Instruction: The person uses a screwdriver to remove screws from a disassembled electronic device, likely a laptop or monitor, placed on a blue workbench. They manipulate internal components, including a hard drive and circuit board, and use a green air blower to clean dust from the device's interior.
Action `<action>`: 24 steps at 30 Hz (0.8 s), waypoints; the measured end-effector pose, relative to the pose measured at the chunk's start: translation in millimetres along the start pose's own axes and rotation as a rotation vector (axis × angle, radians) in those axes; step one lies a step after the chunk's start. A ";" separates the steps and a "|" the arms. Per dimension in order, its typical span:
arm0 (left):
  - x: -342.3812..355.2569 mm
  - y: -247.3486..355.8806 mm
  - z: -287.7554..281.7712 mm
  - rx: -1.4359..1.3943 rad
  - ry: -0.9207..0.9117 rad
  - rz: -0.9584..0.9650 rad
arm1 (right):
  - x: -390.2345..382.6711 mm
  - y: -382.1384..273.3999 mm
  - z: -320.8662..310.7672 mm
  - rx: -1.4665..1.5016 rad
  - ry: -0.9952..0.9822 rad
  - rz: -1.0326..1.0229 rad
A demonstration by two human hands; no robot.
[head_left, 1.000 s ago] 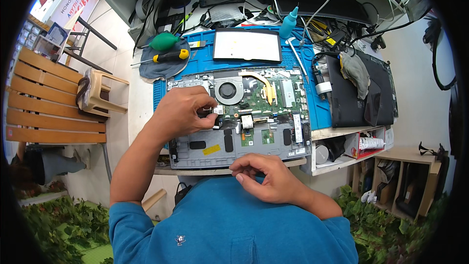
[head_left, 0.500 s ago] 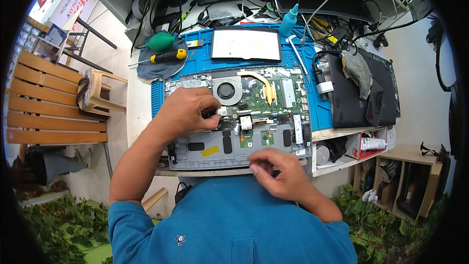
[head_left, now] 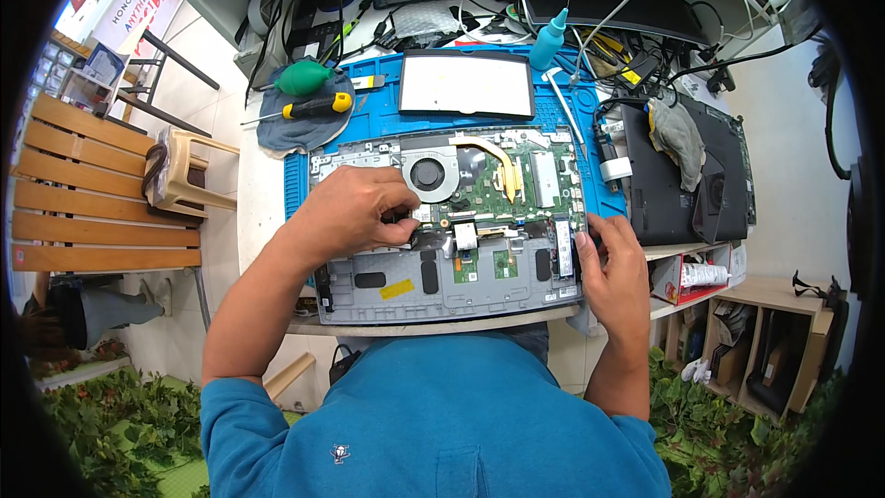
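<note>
An opened laptop base [head_left: 484, 290] lies across the blue mat [head_left: 369, 124], with its fan [head_left: 427, 174], copper heat pipe [head_left: 507, 175], green circuit board [head_left: 533, 138] and long slim module [head_left: 564, 247] exposed. My left hand [head_left: 369, 210] is over the left middle of the board, fingers pinched just below the fan; what they hold is hidden behind them. My right hand [head_left: 613, 272] grips the base's right edge, thumb beside the slim module and fingers curled at the outer side.
A yellow-black screwdriver [head_left: 318, 108] and green blower [head_left: 302, 80] lie on a cloth. A white tray [head_left: 466, 83], blue bottle [head_left: 548, 44] and cables sit behind. A black laptop [head_left: 682, 221] with a grey glove-like cloth lies right. A person's legs [head_left: 124, 307] show far left.
My right hand has moved from below the front edge up and right onto the base's right edge. The base has shifted slightly toward me. My left hand stays pinched at about the same spot.
</note>
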State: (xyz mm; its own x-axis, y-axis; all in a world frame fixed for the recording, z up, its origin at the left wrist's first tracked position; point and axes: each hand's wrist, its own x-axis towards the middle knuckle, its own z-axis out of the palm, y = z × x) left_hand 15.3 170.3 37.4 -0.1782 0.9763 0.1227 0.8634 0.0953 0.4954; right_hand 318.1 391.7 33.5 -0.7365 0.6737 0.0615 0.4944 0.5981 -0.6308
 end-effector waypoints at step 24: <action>4.2 -0.8 5.9 -0.108 -0.029 -0.037 | 1.8 -2.6 4.3 -0.066 0.006 -0.060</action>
State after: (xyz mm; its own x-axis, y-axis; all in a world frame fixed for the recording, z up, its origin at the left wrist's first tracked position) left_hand 16.7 175.5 32.5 -0.1935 0.9780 0.0784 0.8002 0.1111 0.5893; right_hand 313.5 389.5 31.9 -0.7631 0.6381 0.1020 0.4790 0.6645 -0.5735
